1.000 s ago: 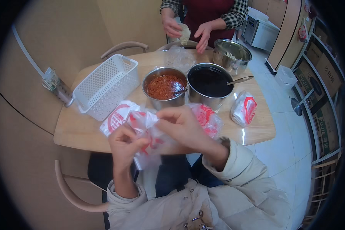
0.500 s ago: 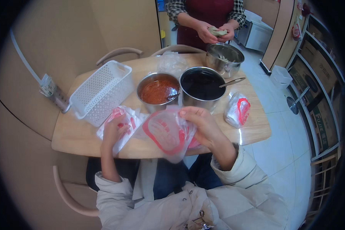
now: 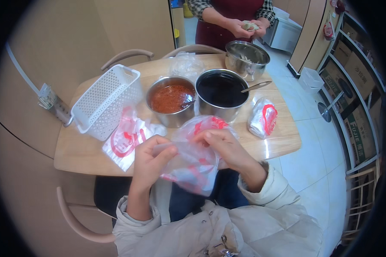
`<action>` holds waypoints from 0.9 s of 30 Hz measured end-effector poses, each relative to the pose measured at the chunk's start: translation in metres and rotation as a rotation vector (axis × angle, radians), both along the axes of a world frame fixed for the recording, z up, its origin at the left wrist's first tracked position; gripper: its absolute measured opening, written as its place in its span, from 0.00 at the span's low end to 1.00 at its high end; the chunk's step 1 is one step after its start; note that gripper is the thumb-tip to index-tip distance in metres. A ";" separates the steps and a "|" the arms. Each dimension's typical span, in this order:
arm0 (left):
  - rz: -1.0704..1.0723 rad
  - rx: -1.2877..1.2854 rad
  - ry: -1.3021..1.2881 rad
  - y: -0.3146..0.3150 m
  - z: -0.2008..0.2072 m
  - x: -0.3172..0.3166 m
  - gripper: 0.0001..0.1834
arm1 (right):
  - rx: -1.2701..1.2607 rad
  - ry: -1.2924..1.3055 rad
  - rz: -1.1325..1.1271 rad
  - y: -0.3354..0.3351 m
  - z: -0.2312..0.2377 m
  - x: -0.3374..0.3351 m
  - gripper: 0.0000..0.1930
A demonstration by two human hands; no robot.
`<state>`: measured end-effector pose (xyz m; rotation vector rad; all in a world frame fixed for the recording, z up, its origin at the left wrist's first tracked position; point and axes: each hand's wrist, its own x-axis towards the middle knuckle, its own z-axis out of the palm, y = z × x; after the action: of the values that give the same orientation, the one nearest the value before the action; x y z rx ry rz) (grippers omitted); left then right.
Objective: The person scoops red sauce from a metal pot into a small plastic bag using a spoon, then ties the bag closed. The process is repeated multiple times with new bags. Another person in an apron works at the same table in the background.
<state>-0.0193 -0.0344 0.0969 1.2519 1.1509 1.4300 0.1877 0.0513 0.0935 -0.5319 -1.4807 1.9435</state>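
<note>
A thin translucent plastic bag [image 3: 193, 167] with red print hangs between my hands over the table's near edge. My left hand [image 3: 152, 160] pinches its left side between thumb and fingers. Across from it, my right hand [image 3: 223, 147] grips the upper right part of the bag. Another bag, or more of this one, shows red and white behind my right hand; where one ends I cannot tell. Left of my left hand, a flat stack of white and red plastic bags [image 3: 126, 139] lies on the table.
Steel pots of red sauce [image 3: 169, 99] and dark liquid [image 3: 222, 90] stand beyond my hands, each with a utensil. A white basket [image 3: 105, 100] is left, a plastic-wrapped bundle [image 3: 263, 118] right. A person in a maroon apron [image 3: 227, 21] handles something pale above a steel bowl [image 3: 247, 58].
My left hand has left the stack of bags and moved right to the bag my right hand holds. The bag now hangs between both hands. My view has shifted slightly.
</note>
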 end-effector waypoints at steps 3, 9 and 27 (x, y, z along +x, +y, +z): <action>-0.032 0.015 0.150 0.001 0.003 0.003 0.06 | 0.346 -0.162 0.082 0.008 0.012 0.018 0.13; -0.007 0.068 0.202 -0.001 0.008 0.014 0.10 | 0.293 -0.201 0.174 0.005 0.030 0.021 0.16; 0.018 -0.072 -0.211 -0.008 -0.025 0.024 0.09 | -0.012 0.145 -0.057 -0.017 0.007 0.025 0.21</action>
<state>0.0048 -0.0420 0.0720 1.0161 1.0623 1.4825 0.2125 0.0340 0.1006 -0.4240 -1.3497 1.9052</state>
